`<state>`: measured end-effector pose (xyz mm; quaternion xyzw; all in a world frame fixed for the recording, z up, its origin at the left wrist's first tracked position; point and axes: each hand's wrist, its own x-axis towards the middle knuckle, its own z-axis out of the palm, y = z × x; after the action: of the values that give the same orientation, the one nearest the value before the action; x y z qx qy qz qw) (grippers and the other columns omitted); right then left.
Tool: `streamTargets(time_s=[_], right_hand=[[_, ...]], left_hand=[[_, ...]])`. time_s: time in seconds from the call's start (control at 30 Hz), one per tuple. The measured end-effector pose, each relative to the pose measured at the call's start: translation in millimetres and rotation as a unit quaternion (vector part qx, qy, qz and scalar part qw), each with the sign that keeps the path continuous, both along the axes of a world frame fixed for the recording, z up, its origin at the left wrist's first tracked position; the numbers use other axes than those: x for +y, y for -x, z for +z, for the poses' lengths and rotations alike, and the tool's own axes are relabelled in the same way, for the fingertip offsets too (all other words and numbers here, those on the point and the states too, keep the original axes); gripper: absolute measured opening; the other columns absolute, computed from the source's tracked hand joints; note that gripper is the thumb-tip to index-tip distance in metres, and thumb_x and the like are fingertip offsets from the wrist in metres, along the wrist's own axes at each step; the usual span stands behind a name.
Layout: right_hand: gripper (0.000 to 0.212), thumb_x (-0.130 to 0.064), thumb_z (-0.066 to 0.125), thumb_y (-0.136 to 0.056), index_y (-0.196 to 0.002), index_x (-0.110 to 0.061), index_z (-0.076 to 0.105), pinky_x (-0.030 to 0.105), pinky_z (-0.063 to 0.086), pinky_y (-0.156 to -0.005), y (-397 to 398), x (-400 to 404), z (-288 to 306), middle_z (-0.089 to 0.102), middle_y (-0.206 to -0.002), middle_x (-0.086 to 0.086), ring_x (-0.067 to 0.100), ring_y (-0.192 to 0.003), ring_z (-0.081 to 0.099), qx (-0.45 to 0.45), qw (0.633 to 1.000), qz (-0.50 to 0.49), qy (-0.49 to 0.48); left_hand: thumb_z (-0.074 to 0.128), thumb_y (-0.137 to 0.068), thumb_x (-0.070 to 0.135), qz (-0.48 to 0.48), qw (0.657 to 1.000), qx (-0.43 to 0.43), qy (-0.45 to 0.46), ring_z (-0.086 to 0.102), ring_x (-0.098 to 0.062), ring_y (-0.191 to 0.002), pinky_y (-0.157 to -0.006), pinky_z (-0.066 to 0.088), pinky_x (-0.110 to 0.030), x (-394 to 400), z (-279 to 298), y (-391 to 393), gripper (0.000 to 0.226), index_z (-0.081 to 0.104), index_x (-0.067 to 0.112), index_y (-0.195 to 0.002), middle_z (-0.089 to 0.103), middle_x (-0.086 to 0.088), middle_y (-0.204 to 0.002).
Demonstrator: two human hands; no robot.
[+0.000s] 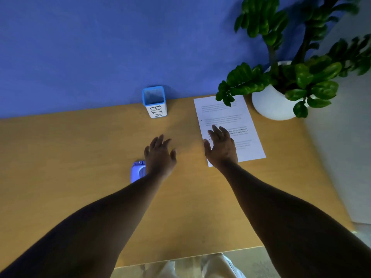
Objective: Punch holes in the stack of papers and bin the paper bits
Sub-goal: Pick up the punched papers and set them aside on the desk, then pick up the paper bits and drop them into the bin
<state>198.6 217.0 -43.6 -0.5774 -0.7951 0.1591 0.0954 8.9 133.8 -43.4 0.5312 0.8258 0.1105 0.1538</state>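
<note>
A white printed stack of papers (pixel 224 115) lies on the wooden desk (pixel 80 157) at the right, its far corner under plant leaves. My right hand (pixel 221 146) hovers over the stack's near left part, fingers spread, holding nothing. My left hand (pixel 159 155) is open above the bare desk, left of the papers. A small lilac hole punch (pixel 137 171) sits just left of my left wrist, partly hidden by it. A blue-rimmed white cup marked BIN (pixel 155 102) stands upright at the desk's far edge against the blue wall.
A leafy plant in a round white pot (pixel 271 103) stands at the far right corner, leaves overhanging the papers. The blue wall (pixel 100 47) runs along the desk's far edge. The desk's right edge meets a grey floor (pixel 341 147).
</note>
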Motion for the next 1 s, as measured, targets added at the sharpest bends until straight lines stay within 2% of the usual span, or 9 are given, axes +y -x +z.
streamTargets(time_s=[0.3, 0.43, 0.53, 0.63, 0.77, 0.9, 1.0], right_hand=[[0.053, -0.042, 0.036, -0.101, -0.147, -0.017, 0.039, 0.037, 0.015, -0.119, 45, -42, -1, 0.023, -0.161, -0.001, 0.019, -0.150, 0.012, -0.023, 0.997, 0.059, 0.032], [0.055, -0.044, 0.032, -0.102, -0.150, -0.018, 0.035, 0.035, 0.009, -0.120, 59, -58, -7, 0.018, -0.163, -0.002, 0.018, -0.151, 0.005, -0.036, 0.995, 0.074, 0.046], [0.055, -0.045, 0.033, -0.101, -0.150, -0.017, 0.034, 0.036, 0.013, -0.120, 67, -68, -12, 0.017, -0.163, -0.001, 0.018, -0.151, 0.004, -0.029, 0.995, 0.080, 0.057], [0.055, -0.044, 0.034, -0.101, -0.149, -0.017, 0.035, 0.036, 0.015, -0.119, 74, -77, -19, 0.018, -0.163, 0.000, 0.019, -0.151, 0.003, -0.026, 0.994, 0.090, 0.062], [0.053, -0.041, 0.038, -0.101, -0.147, -0.015, 0.038, 0.037, 0.018, -0.119, 83, -86, -28, 0.021, -0.162, 0.003, 0.021, -0.151, 0.007, -0.014, 0.993, 0.101, 0.052], [0.053, -0.038, 0.040, -0.100, -0.146, -0.013, 0.039, 0.038, 0.018, -0.119, 91, -96, -36, 0.022, -0.162, 0.007, 0.025, -0.151, 0.009, -0.013, 0.993, 0.111, 0.044], [0.052, -0.035, 0.044, -0.099, -0.143, -0.010, 0.043, 0.041, 0.019, -0.120, 96, -104, -42, 0.025, -0.160, 0.012, 0.029, -0.150, 0.013, -0.008, 0.992, 0.118, 0.035]], left_hand=[[0.053, -0.097, 0.033, 0.098, 0.995, -0.016, -0.010, 0.031, -0.022, -0.147, -0.115, 0.028, -0.040, -47, 8, 49, 0.044, 0.052, 0.021, -0.140, 0.038, -0.003, -0.158], [0.055, -0.095, 0.030, 0.128, 0.991, -0.036, -0.019, 0.044, -0.027, -0.136, -0.106, 0.039, -0.042, -67, 8, 62, 0.041, 0.056, 0.017, -0.135, 0.050, -0.005, -0.148], [0.055, -0.095, 0.031, 0.151, 0.987, -0.054, -0.018, 0.051, -0.030, -0.122, -0.094, 0.046, -0.042, -77, 6, 68, 0.038, 0.057, 0.017, -0.130, 0.056, -0.006, -0.134], [0.053, -0.096, 0.036, 0.176, 0.981, -0.076, -0.016, 0.054, -0.031, -0.117, -0.087, 0.048, -0.042, -86, 1, 71, 0.038, 0.055, 0.015, -0.129, 0.057, -0.008, -0.128], [0.044, -0.097, 0.039, 0.227, 0.967, -0.113, 0.005, 0.056, -0.030, -0.112, -0.087, 0.048, -0.042, -91, -7, 73, 0.036, 0.057, 0.015, -0.120, 0.058, -0.007, -0.122], [0.032, -0.100, 0.033, 0.204, 0.972, -0.105, 0.055, 0.051, -0.027, -0.112, -0.088, 0.043, -0.036, -94, -18, 76, 0.036, 0.058, 0.012, -0.115, 0.058, -0.008, -0.120], [0.031, -0.102, 0.039, 0.225, 0.967, -0.117, 0.038, 0.054, -0.027, -0.110, -0.086, 0.044, -0.037, -96, -21, 76, 0.040, 0.059, 0.012, -0.112, 0.060, -0.007, -0.115]])
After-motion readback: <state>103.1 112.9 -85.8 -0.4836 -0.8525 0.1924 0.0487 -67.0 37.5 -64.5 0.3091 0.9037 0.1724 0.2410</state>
